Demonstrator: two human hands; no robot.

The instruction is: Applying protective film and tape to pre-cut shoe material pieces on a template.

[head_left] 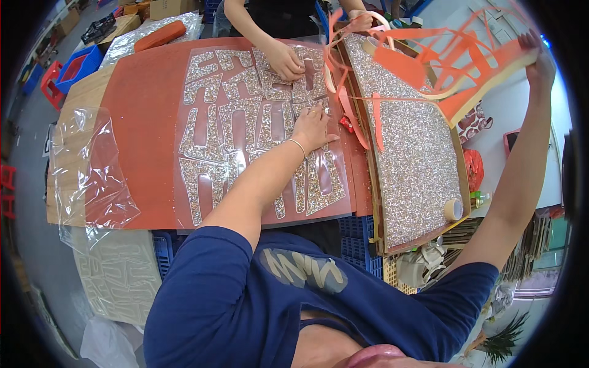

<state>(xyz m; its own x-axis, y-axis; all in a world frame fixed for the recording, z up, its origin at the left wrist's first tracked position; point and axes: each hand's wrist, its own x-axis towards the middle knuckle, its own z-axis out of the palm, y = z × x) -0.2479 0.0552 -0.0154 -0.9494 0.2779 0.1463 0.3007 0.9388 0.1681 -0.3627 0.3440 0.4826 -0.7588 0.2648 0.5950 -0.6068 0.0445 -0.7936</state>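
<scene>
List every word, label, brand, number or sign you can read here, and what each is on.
No text reads clearly enough to quote.
Navy shirt: pale, letter-like print, creased, not legible.
Glittery cut-outs: no lettering visible.
Orange cut-out sheet: blurred, no lettering made out.
Tape roll: any marking too small.

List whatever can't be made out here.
All in the head view:
- Right hand: exact finger placement on the coral strips, blurred near the dark rim.
- Thin ends of those strips: blurred.
- Glitter pieces partly under the left forearm and left hand, which cover them.
- Co-worker's head: cut off by the top edge.
</scene>
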